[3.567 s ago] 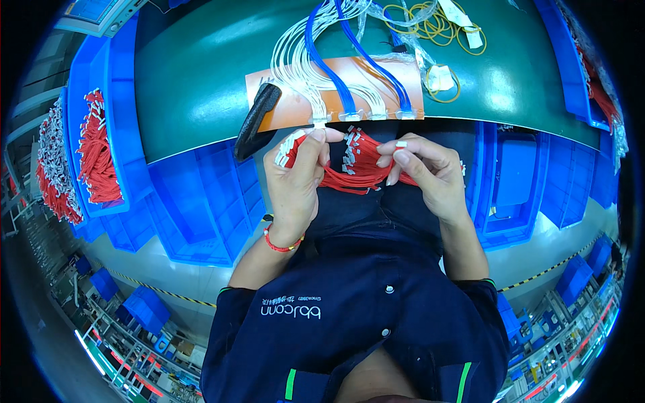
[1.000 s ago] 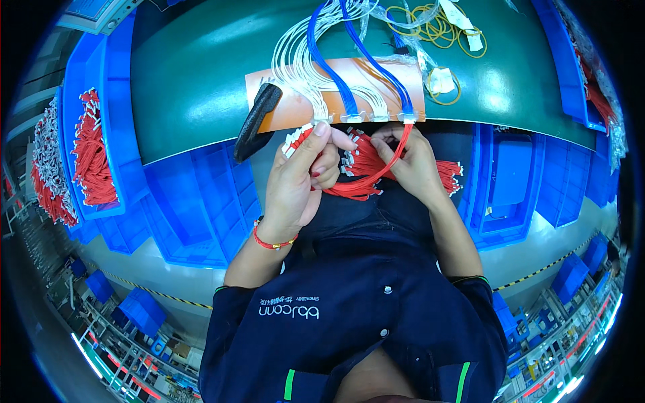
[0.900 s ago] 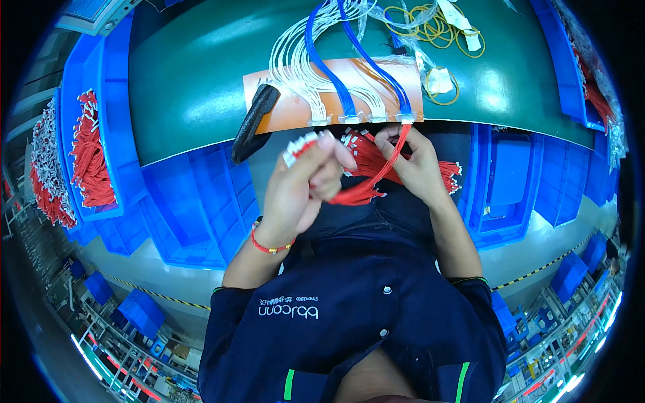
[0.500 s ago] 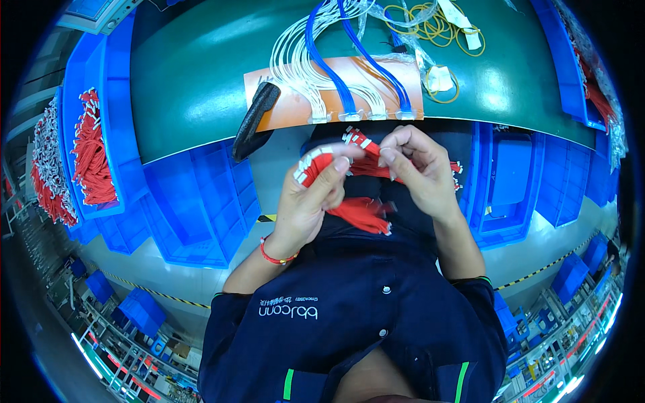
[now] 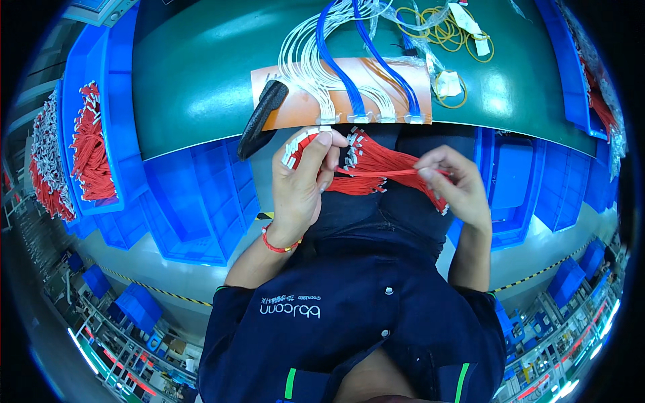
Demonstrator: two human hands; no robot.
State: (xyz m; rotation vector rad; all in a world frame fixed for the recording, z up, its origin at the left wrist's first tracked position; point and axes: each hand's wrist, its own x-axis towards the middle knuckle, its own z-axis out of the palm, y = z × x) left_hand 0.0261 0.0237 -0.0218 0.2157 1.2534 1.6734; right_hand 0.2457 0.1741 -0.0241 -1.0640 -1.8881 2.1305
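Note:
My left hand point(image 5: 306, 164) is closed round a bunch of red cables with white plug ends point(image 5: 294, 149), close below the bench edge. Its thumb and fingertips meet near a white connector on the board's front edge; whether they touch it I cannot tell. My right hand point(image 5: 457, 185) pinches a single red cable point(image 5: 386, 173) that stretches across from the left hand. Beneath it, a loose pile of red cables point(image 5: 383, 153) with white ends lies over my lap, and part of it passes behind both hands.
On the green bench point(image 5: 195, 80) lies an orange board point(image 5: 306, 74) with white wires point(image 5: 295, 50) and blue wires point(image 5: 334, 64) ending at its front edge. A black tool-like piece point(image 5: 262, 121) overhangs there. Yellow rubber bands point(image 5: 447, 33) lie at right. Blue bins point(image 5: 181, 208) flank me; one holds red cables point(image 5: 93, 151).
My right hand has moved right and down, away from the left, drawing a red cable out straight. My left hand has shifted slightly up and left with its bunch.

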